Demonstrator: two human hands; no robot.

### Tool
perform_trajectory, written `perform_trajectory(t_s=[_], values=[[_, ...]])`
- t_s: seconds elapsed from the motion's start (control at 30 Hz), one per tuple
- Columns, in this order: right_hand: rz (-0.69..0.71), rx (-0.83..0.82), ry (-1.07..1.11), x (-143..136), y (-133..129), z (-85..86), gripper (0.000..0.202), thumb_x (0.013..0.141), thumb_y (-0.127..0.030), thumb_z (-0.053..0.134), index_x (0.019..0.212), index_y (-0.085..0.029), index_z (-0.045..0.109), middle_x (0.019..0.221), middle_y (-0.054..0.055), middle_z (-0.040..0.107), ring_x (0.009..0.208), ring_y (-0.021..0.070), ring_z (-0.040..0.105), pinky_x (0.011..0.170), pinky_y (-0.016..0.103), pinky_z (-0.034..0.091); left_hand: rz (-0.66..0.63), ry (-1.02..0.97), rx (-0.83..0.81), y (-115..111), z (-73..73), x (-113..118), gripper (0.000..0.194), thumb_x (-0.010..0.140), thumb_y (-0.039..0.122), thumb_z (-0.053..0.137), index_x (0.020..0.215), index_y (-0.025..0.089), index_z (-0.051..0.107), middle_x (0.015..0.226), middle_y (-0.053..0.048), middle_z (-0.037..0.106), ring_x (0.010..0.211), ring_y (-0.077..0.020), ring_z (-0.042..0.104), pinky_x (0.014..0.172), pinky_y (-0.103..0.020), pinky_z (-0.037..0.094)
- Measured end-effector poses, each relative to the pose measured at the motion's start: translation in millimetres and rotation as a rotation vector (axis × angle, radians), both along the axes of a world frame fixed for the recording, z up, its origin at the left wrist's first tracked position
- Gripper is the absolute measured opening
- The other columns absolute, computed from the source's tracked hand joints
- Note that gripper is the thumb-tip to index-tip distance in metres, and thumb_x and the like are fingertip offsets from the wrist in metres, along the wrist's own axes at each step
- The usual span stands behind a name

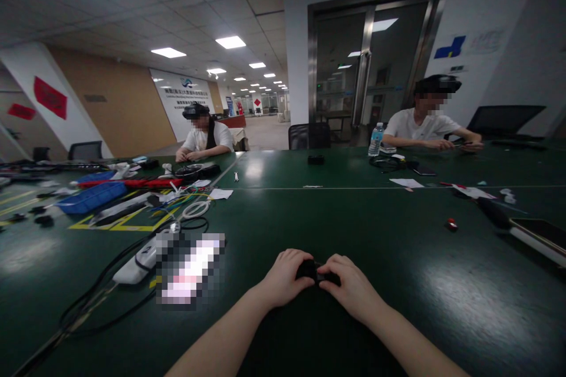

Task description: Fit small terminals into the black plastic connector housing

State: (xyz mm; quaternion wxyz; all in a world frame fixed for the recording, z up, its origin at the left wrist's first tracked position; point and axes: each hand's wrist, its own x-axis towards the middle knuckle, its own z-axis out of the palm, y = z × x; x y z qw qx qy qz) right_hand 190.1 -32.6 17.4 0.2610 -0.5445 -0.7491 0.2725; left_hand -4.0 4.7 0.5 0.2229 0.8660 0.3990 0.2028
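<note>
Both my hands meet low in the middle of the view, over the green table [274, 212]. Between them is a small black object [316, 273], whose kind I cannot make out. My left hand [287, 278] grips its left end, thumb below and fingers curled above. On the other end, my right hand [351, 284] closes with thumb and bent fingers in the same way. The fingers cover much of the object, and its narrow middle part shows between them.
Left of my hands lie a bright blurred-out rectangle [194, 268], a white power strip [141, 259] with black cables, and a blue tray [92, 197]. A small red thing [451, 224] lies to the right. Across the table, two people sit, with a water bottle [375, 140] near one.
</note>
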Motion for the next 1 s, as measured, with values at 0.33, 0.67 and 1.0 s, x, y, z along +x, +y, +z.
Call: perform_trajectory(t_s=[0.33, 0.67, 1.0], values=[[-0.008, -0.014, -0.015, 0.9, 1.0, -4.3, 0.02, 0.074, -0.022, 0.062, 0.092, -0.029, 0.066, 0.096, 0.0, 0.059, 0.093, 0.0211, 0.054, 0.081, 0.036, 0.045, 0.012, 0.007, -0.01, 0.2, -0.7, 0.5, 0.038, 0.078, 0.03, 0.063, 0.114, 0.025, 0.051, 0.117, -0.004, 0.054, 0.112, -0.0242, 0.045, 0.097, -0.041, 0.034], [0.009, 0.018, 0.049, 5.4, 0.3, -4.7, 0.026, 0.074, -0.022, 0.062, 0.097, -0.031, 0.065, 0.098, 0.001, 0.059, 0.095, 0.0211, 0.054, 0.083, 0.035, 0.045, 0.017, 0.001, 0.007, 0.9, -2.4, 0.7, 0.039, 0.076, 0.028, 0.065, 0.113, 0.024, 0.051, 0.115, -0.004, 0.055, 0.111, -0.023, 0.046, 0.097, -0.039, 0.034], [-0.01, -0.017, 0.08, 5.0, -0.1, -5.3, 0.022, 0.075, -0.023, 0.061, 0.093, -0.033, 0.067, 0.096, 0.0, 0.059, 0.093, 0.0218, 0.055, 0.082, 0.037, 0.046, 0.008, 0.003, -0.006, 0.3, -0.2, -0.2, 0.04, 0.077, 0.03, 0.064, 0.115, 0.024, 0.051, 0.118, -0.004, 0.054, 0.112, -0.0238, 0.045, 0.097, -0.04, 0.034]])
